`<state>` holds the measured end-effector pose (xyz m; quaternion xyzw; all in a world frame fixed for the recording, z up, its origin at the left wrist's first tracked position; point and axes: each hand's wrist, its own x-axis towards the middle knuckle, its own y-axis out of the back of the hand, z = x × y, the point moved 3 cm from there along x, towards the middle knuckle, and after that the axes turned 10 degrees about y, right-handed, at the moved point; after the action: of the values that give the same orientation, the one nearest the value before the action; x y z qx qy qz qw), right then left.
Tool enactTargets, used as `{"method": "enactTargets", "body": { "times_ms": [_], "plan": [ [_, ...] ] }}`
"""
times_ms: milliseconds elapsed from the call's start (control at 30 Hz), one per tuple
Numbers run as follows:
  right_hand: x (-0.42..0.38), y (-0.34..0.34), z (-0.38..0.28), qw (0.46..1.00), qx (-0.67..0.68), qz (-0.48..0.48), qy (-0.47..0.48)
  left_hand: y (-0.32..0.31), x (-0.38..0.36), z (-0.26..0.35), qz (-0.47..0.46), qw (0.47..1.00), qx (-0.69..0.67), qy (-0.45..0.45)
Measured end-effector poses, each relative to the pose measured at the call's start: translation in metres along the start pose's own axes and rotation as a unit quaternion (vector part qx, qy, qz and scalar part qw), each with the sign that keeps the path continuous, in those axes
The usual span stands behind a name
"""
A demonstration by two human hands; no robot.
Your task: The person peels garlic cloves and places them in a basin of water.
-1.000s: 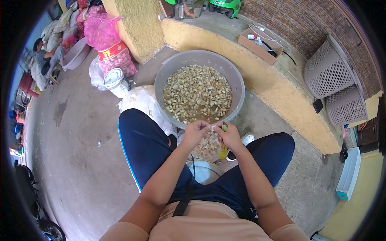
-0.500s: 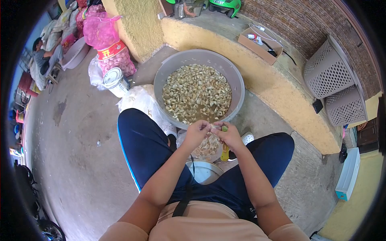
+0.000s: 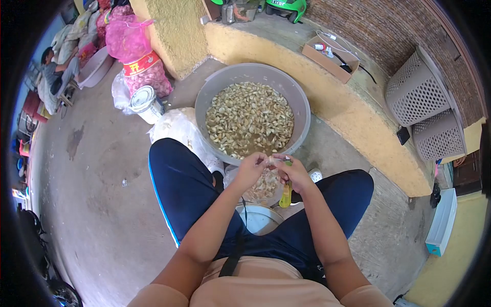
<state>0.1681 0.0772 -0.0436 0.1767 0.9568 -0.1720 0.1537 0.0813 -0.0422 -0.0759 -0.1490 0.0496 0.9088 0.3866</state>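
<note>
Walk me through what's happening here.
The right hand holds a yellow-handled tool, while the left hand pinches what looks like a small pale piece. Just beyond stands a wide grey tub holding many pale, garlic-like cloves. Pale scraps lie below the hands. Far left, another person sits beside a basin.

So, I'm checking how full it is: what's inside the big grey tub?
Inside the grey tub are many pale garlic-like cloves, with murky brownish liquid showing between them toward the near side. The tub's floor is hidden beneath, so depth can't be told.
</note>
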Motion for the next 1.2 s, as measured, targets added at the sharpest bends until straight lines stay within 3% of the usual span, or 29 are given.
{"method": "enactTargets", "body": {
  "times_ms": [333, 533, 633, 733, 833, 933, 1033, 1133, 1200],
  "plan": [
    [0.003, 0.001, 0.007, 0.998, 0.04, -0.048, 0.011, 0.002, -0.004, 0.008, -0.091, 0.994, 0.055, 0.026],
    [0.002, -0.005, 0.004, 0.996, 0.023, -0.089, 0.007, 0.008, -0.002, 0.004, 0.029, 1.0, 0.006, -0.008],
    [0.001, -0.005, 0.003, 0.996, 0.006, -0.094, 0.004, 0.011, 0.001, 0.001, 0.045, 0.998, 0.033, 0.035],
    [0.002, 0.0, 0.004, 0.993, -0.043, -0.114, -0.007, 0.018, 0.003, -0.002, 0.137, 0.986, 0.092, 0.026],
    [-0.001, 0.0, 0.001, 0.993, -0.062, -0.099, -0.013, 0.032, 0.006, -0.002, 0.188, 0.981, -0.028, 0.034],
    [-0.002, 0.002, -0.002, 0.994, -0.083, -0.066, 0.017, 0.019, -0.003, 0.006, 0.086, 0.995, 0.036, 0.041],
    [0.001, 0.007, -0.002, 0.991, -0.118, -0.031, 0.045, 0.015, -0.001, -0.005, 0.114, 0.978, 0.173, -0.004],
    [0.002, 0.008, -0.003, 0.979, -0.187, -0.015, 0.084, 0.012, 0.001, -0.007, 0.078, 0.971, 0.226, -0.007],
    [0.003, 0.007, -0.003, 0.964, -0.235, -0.006, 0.122, 0.006, 0.001, -0.008, 0.067, 0.981, 0.175, -0.054]
  ]
}}
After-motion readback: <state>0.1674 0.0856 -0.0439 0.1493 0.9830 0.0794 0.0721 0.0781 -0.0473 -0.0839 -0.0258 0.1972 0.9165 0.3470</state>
